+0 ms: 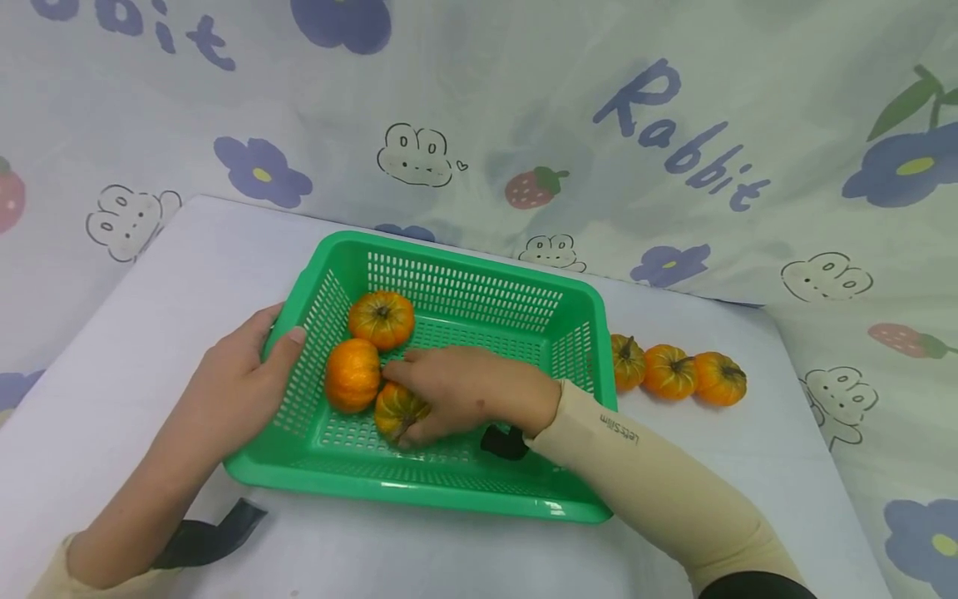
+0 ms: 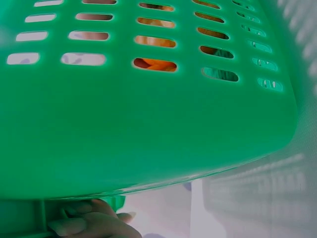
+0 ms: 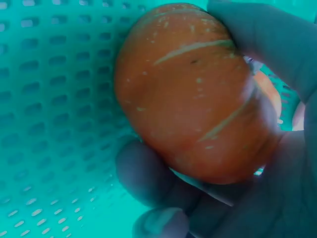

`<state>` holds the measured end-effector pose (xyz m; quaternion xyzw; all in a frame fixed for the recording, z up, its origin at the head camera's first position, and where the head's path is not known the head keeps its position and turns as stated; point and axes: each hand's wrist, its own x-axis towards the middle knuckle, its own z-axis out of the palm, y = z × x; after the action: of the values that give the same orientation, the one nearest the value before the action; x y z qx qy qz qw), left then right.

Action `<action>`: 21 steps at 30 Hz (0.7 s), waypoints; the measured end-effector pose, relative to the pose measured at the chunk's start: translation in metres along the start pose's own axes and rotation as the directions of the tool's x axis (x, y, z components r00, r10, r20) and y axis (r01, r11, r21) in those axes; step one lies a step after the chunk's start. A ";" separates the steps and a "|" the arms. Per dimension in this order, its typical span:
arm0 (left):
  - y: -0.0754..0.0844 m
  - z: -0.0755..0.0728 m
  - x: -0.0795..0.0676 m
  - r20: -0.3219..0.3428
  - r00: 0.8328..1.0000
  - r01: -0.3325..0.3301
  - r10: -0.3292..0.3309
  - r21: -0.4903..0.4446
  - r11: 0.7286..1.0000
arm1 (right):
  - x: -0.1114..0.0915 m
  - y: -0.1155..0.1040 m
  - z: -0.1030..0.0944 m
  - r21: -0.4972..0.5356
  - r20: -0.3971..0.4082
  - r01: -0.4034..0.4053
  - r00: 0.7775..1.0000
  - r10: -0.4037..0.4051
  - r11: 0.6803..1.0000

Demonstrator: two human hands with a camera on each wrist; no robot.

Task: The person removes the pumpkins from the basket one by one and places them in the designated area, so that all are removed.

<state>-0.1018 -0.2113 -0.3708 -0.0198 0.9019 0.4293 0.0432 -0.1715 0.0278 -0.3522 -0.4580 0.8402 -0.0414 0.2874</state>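
A white-covered bench (image 1: 718,491) spreads across the lower part of the frame, smooth and pale, its far edge slanting from the upper left down toward the right. Behind it a light printed cloth (image 1: 479,75) fills the top of the frame and runs down the right side, softly creased, patterned with purple flowers, line-drawn bunnies and strawberries; the word "Rabbit" slants across its upper right.

From where I stand, a green plastic basket (image 1: 419,497) with slotted walls takes up the middle of the bench, slightly askew. Of the hands, the left hand (image 1: 239,383) grips the basket's left wall, thumb up at the rim and fingers outside. The right hand (image 1: 452,387) reaches into the basket, fingers and thumb curled round a striped pumpkin (image 1: 397,409) in its lower left part. Just beside that sit a plain orange pumpkin (image 1: 353,376) and, above it, a ribbed pumpkin (image 1: 382,319).

At centre right, outside the basket, a row of three pumpkins (image 1: 669,373) lies side by side on the bench. Beige sleeves (image 1: 644,466) cover the forearms, the right one lettered. A dark strip (image 1: 220,537) shows by the left forearm at lower left.
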 end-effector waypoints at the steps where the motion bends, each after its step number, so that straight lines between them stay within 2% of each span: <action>1: 0.000 0.000 0.000 0.001 1.000 0.000 0.000 0.001 1.000 | 0.000 0.000 0.000 0.014 0.004 0.003 1.000 -0.003 1.000; 10: 0.000 0.001 0.001 0.005 1.000 0.007 -0.007 -0.004 1.000 | -0.001 0.004 -0.001 0.082 0.006 0.019 1.000 -0.019 0.996; 17: 0.000 0.001 0.001 -0.001 1.000 0.005 -0.005 0.001 1.000 | -0.008 0.008 -0.005 0.127 -0.029 0.047 0.999 -0.044 0.991; 21: -0.001 0.000 0.001 0.000 1.000 0.006 -0.006 0.008 1.000 | -0.010 0.008 -0.007 0.186 -0.071 0.068 0.996 -0.056 0.980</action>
<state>-0.1026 -0.2115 -0.3715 -0.0222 0.9037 0.4254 0.0444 -0.1766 0.0386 -0.3447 -0.4530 0.8269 -0.1446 0.3002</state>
